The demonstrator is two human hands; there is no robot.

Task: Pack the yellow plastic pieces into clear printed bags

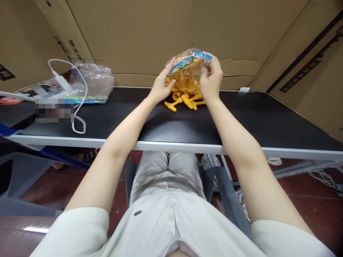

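Note:
Both my hands hold a clear plastic bag [184, 64] with a colourful printed strip, raised at the back of the black table. My left hand [161, 85] grips its left side, thumb and fingers closed on the edge. At the upper right corner my right hand [211, 78] pinches the printed strip. Yellow plastic toy pieces [190, 80] show through and beneath the bag; I cannot tell exactly which are inside. Below them, several loose yellow pieces with foot-like ends [184, 101] lie on the tabletop.
On the left of the black table [171, 125] lies a stack of clear bags [93, 82] with printed strips. A white cable with a plug [63, 82] loops beside it. Cardboard walls [171, 32] enclose the back and sides.

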